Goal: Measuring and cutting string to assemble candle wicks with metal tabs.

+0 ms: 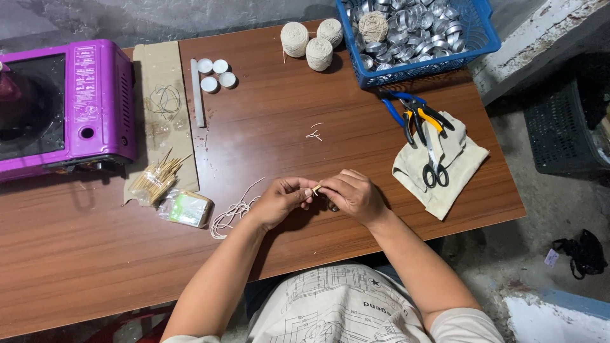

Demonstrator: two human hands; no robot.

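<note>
Two hands meet at the front middle of the brown wooden surface [95,267], both pinched narrow on one small piece. Left to right:

- Purple box-shaped appliance [63,105] at far left; its left side is cut off by the frame and the dark window shows nothing readable.
- Bundle of thin wooden sticks [155,181] on a cardboard strip [162,70], with a small clear packet [187,208] just beside it. Packet contents hard to make out.
- Loose pale string [232,213] lies in coils just left of the left hand [279,202]. Judged very light, limp, no stiffness; likely to snag or kink.
- Left hand: fingertips closed on the short wick piece [316,188], held just above the surface between the two hands. Looks tiny, light, easy to drop; best taken by a fingertip pinch at its ends.
- Right hand [354,197]: fingers curled and closed on the same piece. A small dark item sits under its fingers; cannot tell what it is, mostly hidden.
- Small string offcuts [314,132] mid-surface, well apart from the hands.
- Three string balls [311,41] at the back.
- Blue basket [473,47] of small metal cups; top cut off.
- Pliers [413,111] and scissors [433,166] on a beige cloth [445,184], to the right.
</note>
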